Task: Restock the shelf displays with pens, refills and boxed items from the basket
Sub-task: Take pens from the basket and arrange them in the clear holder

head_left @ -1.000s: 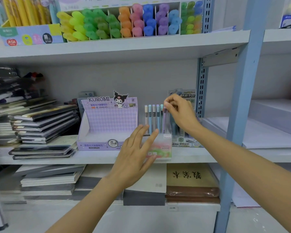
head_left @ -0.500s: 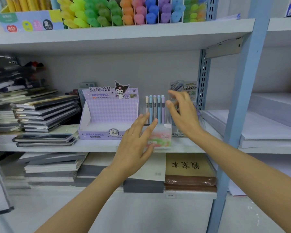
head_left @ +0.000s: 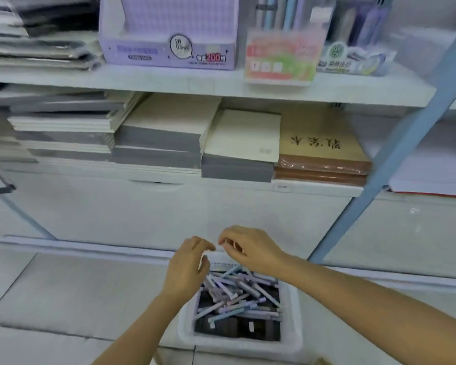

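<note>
The restocking is looking only partly done. The white basket (head_left: 293, 338) is sitting on the floor below the shelves, and a loose heap of pastel pens (head_left: 237, 293) is lying across it, with dark boxed items (head_left: 237, 328) showing underneath, so plenty seems to be waiting to go up. Both hands are hovering over the basket's far edge. The left hand (head_left: 187, 264) is hanging with loosely curled fingers just above the pens, and nothing is showing in it. The right hand (head_left: 248, 248) is curling its fingertips together as if pinching something small, but blur is hiding whether anything is actually between them. Up on the shelf (head_left: 169, 81), the pink-and-green pen display (head_left: 279, 59) is carrying a row of upright pens at the top of the frame. The purple lead-refill box (head_left: 169, 51) beside it is looking bare inside from this angle, which probably marks it as work left to do. One shelf down, stacks of grey and cream notebooks (head_left: 158, 133) are lying flat next to a wrapped brown book (head_left: 319, 143) with characters on its cover. A pale blue shelf upright (head_left: 395, 154) is cutting diagonally across the right side, and large pale floor tiles (head_left: 63, 285) are spreading out around the basket — the setting is reading as a stationery shop aisle.
</note>
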A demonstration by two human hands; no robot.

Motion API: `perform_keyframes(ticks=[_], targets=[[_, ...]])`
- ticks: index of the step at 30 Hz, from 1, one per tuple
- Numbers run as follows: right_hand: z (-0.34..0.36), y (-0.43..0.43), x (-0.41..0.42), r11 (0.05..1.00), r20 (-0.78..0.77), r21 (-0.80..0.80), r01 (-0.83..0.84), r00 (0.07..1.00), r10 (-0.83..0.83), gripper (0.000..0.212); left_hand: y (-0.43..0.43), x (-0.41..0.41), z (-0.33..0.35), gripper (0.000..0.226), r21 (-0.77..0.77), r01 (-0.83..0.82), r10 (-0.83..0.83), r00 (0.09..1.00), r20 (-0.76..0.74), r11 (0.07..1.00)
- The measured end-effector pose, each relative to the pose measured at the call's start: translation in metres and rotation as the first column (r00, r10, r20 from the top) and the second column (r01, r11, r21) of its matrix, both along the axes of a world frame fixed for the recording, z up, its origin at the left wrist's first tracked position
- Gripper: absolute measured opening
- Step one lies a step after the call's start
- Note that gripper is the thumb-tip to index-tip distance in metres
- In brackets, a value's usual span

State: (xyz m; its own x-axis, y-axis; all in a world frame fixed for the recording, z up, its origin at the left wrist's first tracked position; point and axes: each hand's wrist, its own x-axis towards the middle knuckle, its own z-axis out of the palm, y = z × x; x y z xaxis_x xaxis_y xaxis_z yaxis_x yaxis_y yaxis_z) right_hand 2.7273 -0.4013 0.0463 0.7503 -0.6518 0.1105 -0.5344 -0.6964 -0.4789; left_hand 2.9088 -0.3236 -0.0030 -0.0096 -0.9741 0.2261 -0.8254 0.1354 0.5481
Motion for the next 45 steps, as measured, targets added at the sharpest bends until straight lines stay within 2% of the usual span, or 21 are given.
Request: perform_keyframes(ticks=[4, 7, 12, 16, 18, 22, 24, 27, 31, 34, 37, 40, 43, 45], targets=[[-0.103, 0.012, -0.018, 0.956, -0.265, 0.227, 0.185, 0.956, -0.122, 0.021, 0.045, 0.013, -0.081, 0.044, 0.366, -0.031, -0.009, 0.994, 0.106, 0.930], [-0.158, 0.027, -0.039, 0.909, -0.411, 0.304, 0.284, 0.900, -0.144, 0.023, 0.064, 0.012, -0.107, 0.056, 0.507, -0.018, -0.073, 0.985, 0.159, 0.862], [-0.207, 0.047, -0.065, 0.926, -0.509, 0.225, 0.303, 0.847, -0.154, 0.048, 0.065, 0.005, -0.112, 0.048, 0.416, -0.086, 0.017, 0.986, 0.165, 0.905], [-0.214, 0.043, -0.071, 0.960, -0.524, 0.136, 0.243, 0.840, -0.139, 0.044, 0.056, -0.006, -0.110, 0.041, 0.301, -0.091, 0.013, 0.968, 0.252, 0.949], [-0.213, 0.039, -0.073, 0.972, -0.514, 0.117, 0.203, 0.850, -0.116, 0.040, 0.047, -0.016, -0.110, 0.036, 0.240, -0.024, -0.034, 0.972, 0.234, 0.971], [-0.210, 0.034, -0.077, 0.977, -0.461, 0.101, 0.186, 0.879, -0.120, 0.028, 0.028, -0.047, -0.116, 0.021, 0.186, 0.282, -0.309, 0.941, 0.140, 0.941], [-0.207, 0.032, -0.079, 0.982, -0.451, 0.102, 0.161, 0.887, -0.098, 0.023, 0.021, -0.067, -0.124, 0.030, 0.306, 0.346, -0.404, 0.902, 0.151, 0.887], [-0.203, 0.028, -0.080, 0.967, -0.386, 0.209, 0.146, 0.921, -0.055, 0.020, 0.012, -0.085, -0.145, 0.043, 0.480, 0.237, -0.419, 0.851, 0.317, 0.845], [-0.200, 0.026, -0.086, 0.922, -0.305, 0.354, 0.158, 0.951, -0.046, 0.016, 0.005, -0.088, -0.155, 0.030, 0.491, 0.184, -0.401, 0.832, 0.383, 0.851], [-0.197, 0.022, -0.090, 0.862, -0.259, 0.465, 0.202, 0.962, -0.086, 0.018, -0.001, -0.080, -0.155, 0.029, 0.491, 0.189, -0.409, 0.825, 0.391, 0.851], [-0.192, 0.017, -0.098, 0.795, -0.239, 0.562, 0.226, 0.965, -0.106, 0.019, 0.000, -0.074, -0.151, 0.028, 0.499, 0.219, -0.411, 0.855, 0.317, 0.839], [-0.189, 0.011, -0.105, 0.771, -0.246, 0.566, 0.290, 0.953, -0.178, 0.019, 0.001, -0.072, -0.142, 0.015, 0.420, 0.171, -0.277, 0.939, 0.205, 0.891], [-0.192, 0.014, -0.097, 0.829, -0.321, 0.492, 0.267, 0.940, -0.113, 0.026, 0.000, -0.067, -0.136, 0.016, 0.367, 0.108, -0.145, 0.986, 0.076, 0.924], [-0.197, 0.021, -0.089, 0.872, -0.394, 0.425, 0.243, 0.917, -0.063, 0.038, -0.001, -0.064, -0.133, 0.023, 0.391, 0.123, -0.145, 0.989, 0.027, 0.912]])
